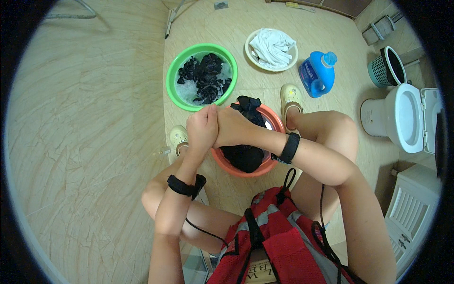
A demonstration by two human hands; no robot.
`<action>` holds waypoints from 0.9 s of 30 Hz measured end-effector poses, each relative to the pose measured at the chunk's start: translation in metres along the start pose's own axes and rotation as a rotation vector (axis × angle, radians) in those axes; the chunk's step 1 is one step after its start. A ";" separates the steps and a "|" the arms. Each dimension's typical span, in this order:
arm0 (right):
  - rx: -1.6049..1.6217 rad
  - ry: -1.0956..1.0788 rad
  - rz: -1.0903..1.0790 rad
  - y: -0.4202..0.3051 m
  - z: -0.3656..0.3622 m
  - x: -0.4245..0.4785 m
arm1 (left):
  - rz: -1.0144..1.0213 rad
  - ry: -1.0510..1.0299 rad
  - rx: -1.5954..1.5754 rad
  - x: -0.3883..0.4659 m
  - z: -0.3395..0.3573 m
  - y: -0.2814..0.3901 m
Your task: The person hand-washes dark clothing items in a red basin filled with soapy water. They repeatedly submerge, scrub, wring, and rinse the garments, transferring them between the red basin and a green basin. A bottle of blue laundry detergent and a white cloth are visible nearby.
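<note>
My left hand (202, 127) and my right hand (232, 127) are closed in fists pressed together over the left side of an orange plastic basin (234, 172). Both are on a black garment (243, 158); the gripped part is mostly hidden by my fingers. Part of the cloth bunches up beyond my right wrist and hangs over the far rim, while another part lies in the basin under my forearm. Just ahead on the left stands a green plastic basin (171, 81) of sudsy water, with black clothes (207, 76) soaking in it.
Farther ahead, a cream basin (247, 58) holds white cloth (273, 48). A blue detergent jug (317, 74) stands to its right. A toilet (408, 119), a wastebasket (381, 72) and a white louvred cabinet (411, 213) line the right side. A metal rack leg (170, 23) stands at the back.
</note>
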State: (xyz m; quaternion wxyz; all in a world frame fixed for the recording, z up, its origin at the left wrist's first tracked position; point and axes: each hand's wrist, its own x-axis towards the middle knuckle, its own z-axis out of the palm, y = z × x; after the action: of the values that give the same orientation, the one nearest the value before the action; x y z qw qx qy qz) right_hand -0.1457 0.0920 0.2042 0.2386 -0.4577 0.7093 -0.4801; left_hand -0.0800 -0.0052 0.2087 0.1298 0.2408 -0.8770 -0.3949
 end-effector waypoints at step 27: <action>0.174 0.048 -0.178 0.007 0.013 0.010 | 0.242 0.085 0.138 0.002 -0.016 0.007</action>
State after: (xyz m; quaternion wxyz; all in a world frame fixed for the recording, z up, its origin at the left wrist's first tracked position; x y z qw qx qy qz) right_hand -0.1437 0.0782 0.1934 0.2168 -0.4846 0.6270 -0.5701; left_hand -0.0774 -0.0125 0.2249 0.1968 0.1581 -0.9184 -0.3047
